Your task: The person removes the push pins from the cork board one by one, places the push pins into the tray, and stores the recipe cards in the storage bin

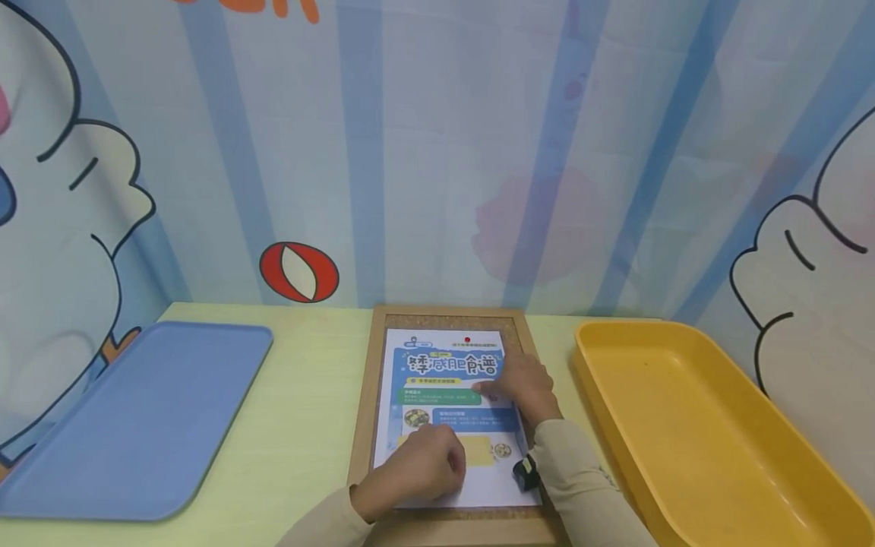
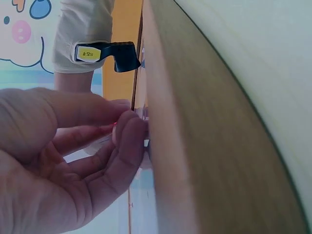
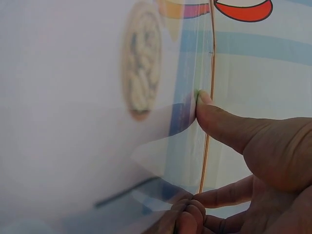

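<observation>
A laminated poster [image 1: 453,486] with a blue printed heading lies on a wood-framed cork board [image 1: 362,425]. A red pushpin [image 1: 467,339] sits at its top edge. Over the lower part of the poster is my left hand [image 1: 427,463]. Its thumb and fingertips pinch what looks like another red pushpin [image 2: 115,125], mostly hidden by the fingers. My right hand [image 1: 522,384] rests at the poster's upper right, the thumb [image 3: 207,107] pressing the glossy sheet and the other fingers spread along its right side.
A flat blue tray [image 1: 150,410] lies to the left of the board on the pale yellow table [image 1: 307,395]. To the right stands a deep yellow tray [image 1: 711,425] with raised walls. Behind is a striped cartoon curtain [image 1: 424,152]. A black strap camera [image 1: 526,472] is on the right wrist.
</observation>
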The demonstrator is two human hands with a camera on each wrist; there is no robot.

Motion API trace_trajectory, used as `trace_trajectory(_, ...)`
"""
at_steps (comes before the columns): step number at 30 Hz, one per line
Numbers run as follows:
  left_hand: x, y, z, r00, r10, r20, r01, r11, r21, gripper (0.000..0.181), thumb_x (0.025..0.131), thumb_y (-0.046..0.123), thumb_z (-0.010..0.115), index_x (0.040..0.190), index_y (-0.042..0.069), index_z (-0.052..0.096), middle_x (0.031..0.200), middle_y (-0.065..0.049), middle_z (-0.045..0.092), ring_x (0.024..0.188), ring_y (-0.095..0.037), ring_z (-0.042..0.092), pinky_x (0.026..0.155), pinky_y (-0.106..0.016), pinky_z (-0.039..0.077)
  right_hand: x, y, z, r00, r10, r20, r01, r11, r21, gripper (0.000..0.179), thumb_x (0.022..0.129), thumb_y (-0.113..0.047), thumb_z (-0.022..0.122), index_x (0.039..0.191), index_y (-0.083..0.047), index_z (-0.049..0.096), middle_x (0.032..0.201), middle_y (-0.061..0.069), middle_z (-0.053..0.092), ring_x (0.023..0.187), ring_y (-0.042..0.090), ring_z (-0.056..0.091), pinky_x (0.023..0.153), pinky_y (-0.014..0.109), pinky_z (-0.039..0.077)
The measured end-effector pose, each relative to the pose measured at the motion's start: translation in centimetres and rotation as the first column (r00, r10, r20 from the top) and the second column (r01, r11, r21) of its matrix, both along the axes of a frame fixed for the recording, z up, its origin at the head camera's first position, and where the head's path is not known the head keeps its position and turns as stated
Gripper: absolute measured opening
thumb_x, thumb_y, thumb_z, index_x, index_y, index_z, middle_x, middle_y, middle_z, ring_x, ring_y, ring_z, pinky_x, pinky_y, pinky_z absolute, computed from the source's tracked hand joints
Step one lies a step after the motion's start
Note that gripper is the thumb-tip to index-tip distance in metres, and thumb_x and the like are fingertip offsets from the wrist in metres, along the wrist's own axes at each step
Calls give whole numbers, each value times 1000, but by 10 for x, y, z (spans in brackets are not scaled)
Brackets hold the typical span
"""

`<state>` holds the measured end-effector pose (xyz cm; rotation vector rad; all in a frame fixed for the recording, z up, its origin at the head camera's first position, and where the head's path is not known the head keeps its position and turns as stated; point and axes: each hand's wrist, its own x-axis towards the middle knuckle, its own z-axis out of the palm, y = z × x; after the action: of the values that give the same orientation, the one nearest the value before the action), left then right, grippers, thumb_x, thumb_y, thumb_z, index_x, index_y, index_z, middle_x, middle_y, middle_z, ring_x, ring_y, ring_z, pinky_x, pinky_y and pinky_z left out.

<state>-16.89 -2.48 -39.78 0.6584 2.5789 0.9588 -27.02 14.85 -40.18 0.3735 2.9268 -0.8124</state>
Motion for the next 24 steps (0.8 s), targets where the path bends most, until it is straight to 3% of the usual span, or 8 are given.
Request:
trace_trajectory(3, 0, -2, -1, 999, 18, -35, -17, 999, 28, 17, 73, 1, 77, 63, 12, 71, 57, 6, 60, 60, -10, 52, 65, -26, 44, 0, 0, -1, 1000, 3, -1, -3, 1000, 14, 113, 74, -32, 89, 160, -26, 17, 132, 21, 60, 98, 35, 61, 88, 56, 50)
trace_trajectory(6, 0, -4, -2, 998, 43, -42, -39, 995, 93, 17, 74, 0, 76, 63, 12, 71, 59, 6, 61, 61, -9, 53, 61, -24, 45, 0, -1, -2, 1000, 9, -4, -8, 1000, 29, 113, 73, -32, 89, 160, -27, 16, 133, 22, 60, 99, 36, 61, 89, 56, 50)
trace_trajectory(9, -2, -7, -5, 997, 71, -6, -68, 980, 189, 16, 76, -4, 73, 65, 8, 72, 60, 3, 63, 56, -9, 56, 53, -21, 46, -1, 0, -2, 1000, 17, -9, -17, 999, 50, 114, 73, -34, 89, 161, -26, 16, 135, 22, 59, 100, 36, 60, 89, 56, 49)
trace_trajectory(12, -6, -9, -8, 993, 93, 72, -110, 951, 288, 14, 78, -5, 70, 69, 4, 73, 61, -1, 66, 53, -10, 59, 52, -21, 49, -1, 1, -1, 1000, 24, -8, -23, 997, 67, 114, 73, -36, 89, 161, -25, 17, 135, 23, 59, 101, 37, 60, 90, 56, 49)
trace_trajectory(16, -10, -13, -14, 968, 132, 212, -212, 884, 416, 8, 83, -5, 69, 78, -2, 76, 66, -7, 70, 54, -11, 65, 56, -25, 56, -2, 1, -1, 999, 34, -8, -34, 996, 78, 113, 73, -37, 89, 160, -23, 19, 135, 23, 59, 102, 36, 60, 90, 55, 48)
trace_trajectory(20, -12, -17, -19, 920, 179, 348, -343, 796, 499, 9, 86, -2, 69, 89, -8, 75, 73, -11, 73, 60, -11, 68, 62, -29, 60, -1, 2, 0, 999, 44, -11, -43, 996, 76, 113, 73, -37, 88, 160, -22, 19, 136, 23, 59, 103, 36, 61, 90, 55, 49)
trace_trajectory(24, -15, -19, -22, 873, 182, 453, -427, 734, 528, 16, 90, 2, 66, 97, -11, 72, 76, -10, 73, 64, -13, 70, 65, -32, 61, 0, 2, 1, 999, 39, -10, -39, 998, 55, 113, 74, -36, 88, 161, -24, 17, 135, 23, 59, 102, 37, 62, 88, 55, 51)
